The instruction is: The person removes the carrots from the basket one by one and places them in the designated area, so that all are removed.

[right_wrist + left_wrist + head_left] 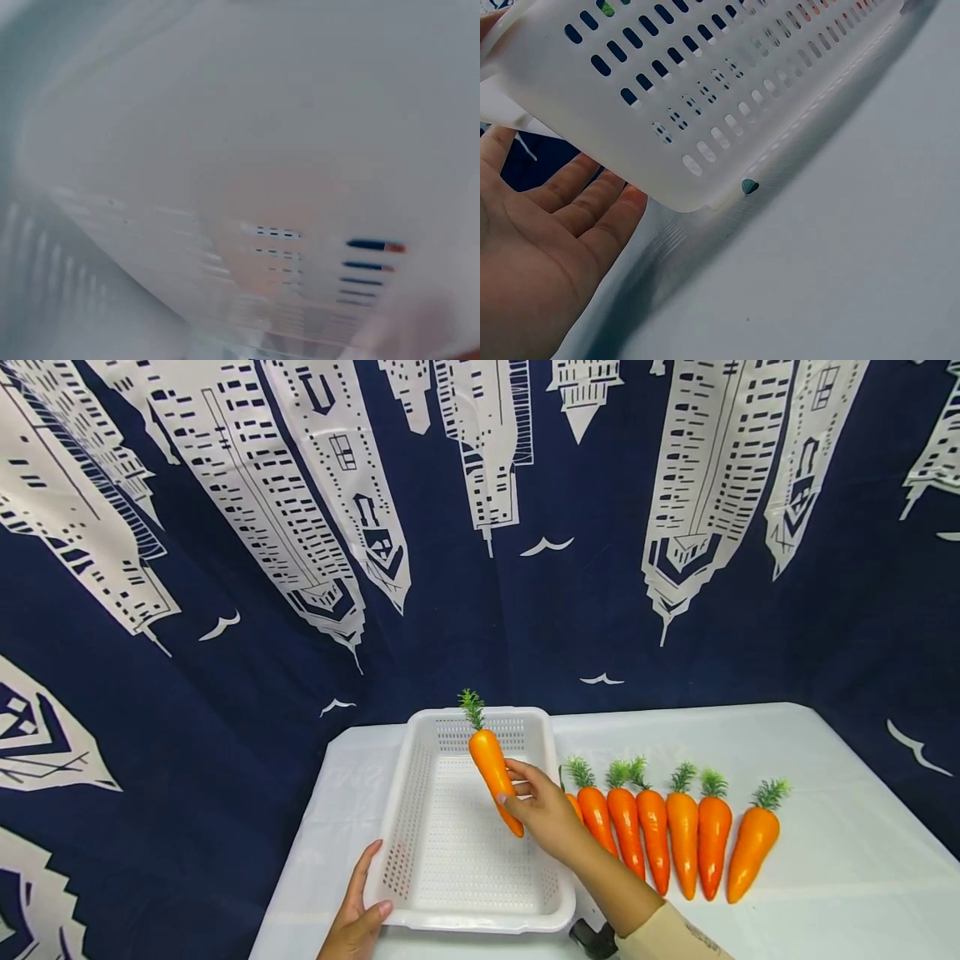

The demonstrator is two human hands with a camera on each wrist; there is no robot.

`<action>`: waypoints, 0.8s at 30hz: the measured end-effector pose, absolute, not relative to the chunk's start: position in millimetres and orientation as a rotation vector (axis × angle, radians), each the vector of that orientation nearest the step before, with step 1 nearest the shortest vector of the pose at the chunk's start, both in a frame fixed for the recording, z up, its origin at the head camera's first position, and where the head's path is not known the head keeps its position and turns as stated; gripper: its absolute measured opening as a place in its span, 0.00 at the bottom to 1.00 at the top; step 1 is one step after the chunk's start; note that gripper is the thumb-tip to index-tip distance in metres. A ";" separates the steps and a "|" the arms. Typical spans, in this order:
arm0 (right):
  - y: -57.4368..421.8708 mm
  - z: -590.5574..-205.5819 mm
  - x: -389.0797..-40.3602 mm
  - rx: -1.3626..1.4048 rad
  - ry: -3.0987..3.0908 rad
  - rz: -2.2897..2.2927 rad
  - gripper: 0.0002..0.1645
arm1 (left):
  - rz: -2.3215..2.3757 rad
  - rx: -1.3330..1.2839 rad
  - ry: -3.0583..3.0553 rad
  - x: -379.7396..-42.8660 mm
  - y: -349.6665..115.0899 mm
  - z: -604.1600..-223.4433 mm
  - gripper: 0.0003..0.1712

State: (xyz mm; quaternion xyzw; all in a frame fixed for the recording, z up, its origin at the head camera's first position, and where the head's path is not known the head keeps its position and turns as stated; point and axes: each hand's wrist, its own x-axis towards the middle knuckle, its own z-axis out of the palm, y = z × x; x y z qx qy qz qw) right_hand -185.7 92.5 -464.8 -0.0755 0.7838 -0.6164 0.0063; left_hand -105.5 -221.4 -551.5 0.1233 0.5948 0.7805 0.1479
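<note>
In the head view my right hand (546, 814) pinches an orange carrot (491, 768) with a green leafy top, between thumb and fingers near its lower half. The carrot hangs tilted over the white perforated basket (397, 802), its leaves toward the far rim. My left hand (356, 906) holds the basket's near left corner, thumb at the rim. Up close in the left wrist view, fingers of the left hand (547, 240) lie by the slotted basket wall (607, 142). A blurred stretch of pale slotted basket (225, 135) fills the right wrist view.
Several orange carrots (655, 835) lie in a row on the white table (847, 827), right of the basket; the nearest one is partly hidden by my right hand. A black device (594, 938) sits by the right wrist. Behind hangs a navy cloth (480, 635) with white buildings.
</note>
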 end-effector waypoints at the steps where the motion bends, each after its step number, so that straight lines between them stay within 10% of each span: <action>1: 93.9 -464.0 -184.5 -0.226 2.442 -1.936 0.32 | 2.247 0.355 1.712 -105.2 -221.3 -551.3 0.52; 24: 130.6 -466.7 -163.6 -0.066 2.391 -1.995 0.34 | 2.212 0.292 1.765 -101.6 -218.7 -548.4 0.53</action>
